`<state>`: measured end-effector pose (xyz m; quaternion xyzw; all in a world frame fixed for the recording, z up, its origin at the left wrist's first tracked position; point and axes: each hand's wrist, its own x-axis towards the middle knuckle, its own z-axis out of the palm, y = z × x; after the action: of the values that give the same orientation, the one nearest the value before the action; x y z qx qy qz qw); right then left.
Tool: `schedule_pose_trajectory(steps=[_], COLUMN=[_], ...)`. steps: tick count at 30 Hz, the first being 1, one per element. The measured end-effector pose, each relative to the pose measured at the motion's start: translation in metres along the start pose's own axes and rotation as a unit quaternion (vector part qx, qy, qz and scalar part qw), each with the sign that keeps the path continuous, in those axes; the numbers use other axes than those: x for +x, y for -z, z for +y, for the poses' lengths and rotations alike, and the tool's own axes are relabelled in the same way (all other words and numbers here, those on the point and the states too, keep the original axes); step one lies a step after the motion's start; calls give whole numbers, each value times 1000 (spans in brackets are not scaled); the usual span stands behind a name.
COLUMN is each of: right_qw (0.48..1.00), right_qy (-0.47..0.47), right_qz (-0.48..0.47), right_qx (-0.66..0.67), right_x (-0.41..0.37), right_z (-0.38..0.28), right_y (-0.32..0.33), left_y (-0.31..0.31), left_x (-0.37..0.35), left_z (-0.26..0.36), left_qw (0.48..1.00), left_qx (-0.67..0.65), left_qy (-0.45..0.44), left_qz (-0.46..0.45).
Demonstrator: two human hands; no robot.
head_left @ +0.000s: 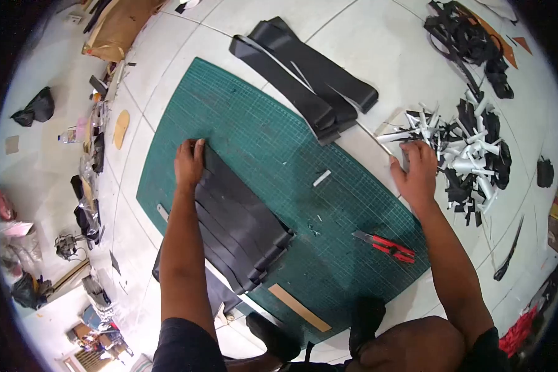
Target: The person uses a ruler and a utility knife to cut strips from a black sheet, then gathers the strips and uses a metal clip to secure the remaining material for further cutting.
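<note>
My left hand (189, 164) is at the far left end of a stack of black strips (242, 214), with its bent fingers closed at their edge. The strips look like leather or vinyl and lie overlapping on a green cutting mat (260, 146). Off the mat's right edge, my right hand (418, 177) is beside a pile of black and white scraps (471, 164). A gap shows between its thumb and fingers. On the mat's right part lies a red utility knife (387, 247), its blade pointing left.
Longer folded black strips (307, 77) lie past the mat's far edge. A small white piece (321, 178) and a tan strip (299, 308) are on the mat. Tangled black straps (465, 34) lie at the far right. My feet (366, 322) are at the near edge.
</note>
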<state>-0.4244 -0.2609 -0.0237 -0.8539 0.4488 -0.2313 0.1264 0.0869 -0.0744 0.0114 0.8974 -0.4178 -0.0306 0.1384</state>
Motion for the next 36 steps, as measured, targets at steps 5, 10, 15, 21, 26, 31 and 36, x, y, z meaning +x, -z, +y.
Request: schedule_pose_trajectory(steps=[5,10,15,21,26,31,36], right_qw=[1000,1000,1000,1000,999,1000,1000], right_qy=[-11,-20,-17,-20,-28,-9,-6], right_qz=[-12,-20,-21,-21,-24,-6,-13], right_qx=[4,-2,-2,12,26,21,9], right_x=[0,0,0,2,3,2,1], right_z=[1,-1,0,-2,-2,1,3], right_y=[2,3,4,4,7,6,4], left_y=[-3,20,55,57,26,-1,-17], left_x=[-9,-7,8,77,146,191,211], left_z=[7,43,128,209,249,264,281], left_qw=[996,986,965,956,948,951,946], left_qx=[54,52,-2,-100,-56,-4,11], left_qy=[-42,-144,-247,-274,-308,-305,-312], left_qz=[50,73,92,38,49,53,89])
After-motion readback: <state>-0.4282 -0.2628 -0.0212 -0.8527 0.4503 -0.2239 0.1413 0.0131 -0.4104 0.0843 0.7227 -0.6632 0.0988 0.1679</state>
